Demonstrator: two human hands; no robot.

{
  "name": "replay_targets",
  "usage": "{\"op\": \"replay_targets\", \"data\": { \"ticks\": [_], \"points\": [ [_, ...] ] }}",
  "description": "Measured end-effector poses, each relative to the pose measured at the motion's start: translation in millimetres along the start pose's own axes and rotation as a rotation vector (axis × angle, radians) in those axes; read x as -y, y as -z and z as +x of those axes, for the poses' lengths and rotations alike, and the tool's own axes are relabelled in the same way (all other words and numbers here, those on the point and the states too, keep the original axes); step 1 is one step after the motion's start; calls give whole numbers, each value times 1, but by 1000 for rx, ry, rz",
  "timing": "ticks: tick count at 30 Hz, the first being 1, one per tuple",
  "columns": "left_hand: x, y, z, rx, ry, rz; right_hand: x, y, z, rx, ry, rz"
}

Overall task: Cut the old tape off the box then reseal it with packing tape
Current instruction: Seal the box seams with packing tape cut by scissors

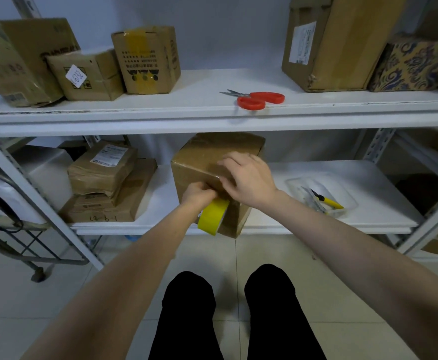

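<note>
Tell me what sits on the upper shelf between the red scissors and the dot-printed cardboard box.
Nothing. The head view shows the white upper shelf bare between the red scissors and the dot-printed cardboard box.

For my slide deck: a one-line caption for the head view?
Left hand holds the yellow tape roll against the box on the lower shelf; right hand presses its top.

yellow tape roll [214, 216], brown box [202, 157], red-handled scissors [258, 98], blue-gold patterned box [410, 64]
</note>
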State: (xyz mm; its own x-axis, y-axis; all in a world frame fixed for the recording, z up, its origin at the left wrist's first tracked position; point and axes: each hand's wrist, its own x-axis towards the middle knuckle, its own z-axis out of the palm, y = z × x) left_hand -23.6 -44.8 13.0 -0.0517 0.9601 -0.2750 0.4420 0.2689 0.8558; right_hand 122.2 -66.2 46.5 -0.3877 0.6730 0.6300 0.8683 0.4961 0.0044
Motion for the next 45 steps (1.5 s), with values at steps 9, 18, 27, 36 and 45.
{"op": "replay_targets", "data": {
  "ticks": [9,18,27,36,45],
  "points": [
    [-3,-3,3,-36,-11,79,-31,90,80,-38,-534,-154],
    [-8,1,11,60,-29,287,-51,124,114,478,-676,-24],
    [1,5,12,34,-30,359,-19,112,47,514,-422,657],
    [-4,3,10,64,37,174,-30,51,-58,1049,-579,1007],
    [5,6,13,128,77,102,-34,11,-70,1202,-732,1026]
  ]
}}
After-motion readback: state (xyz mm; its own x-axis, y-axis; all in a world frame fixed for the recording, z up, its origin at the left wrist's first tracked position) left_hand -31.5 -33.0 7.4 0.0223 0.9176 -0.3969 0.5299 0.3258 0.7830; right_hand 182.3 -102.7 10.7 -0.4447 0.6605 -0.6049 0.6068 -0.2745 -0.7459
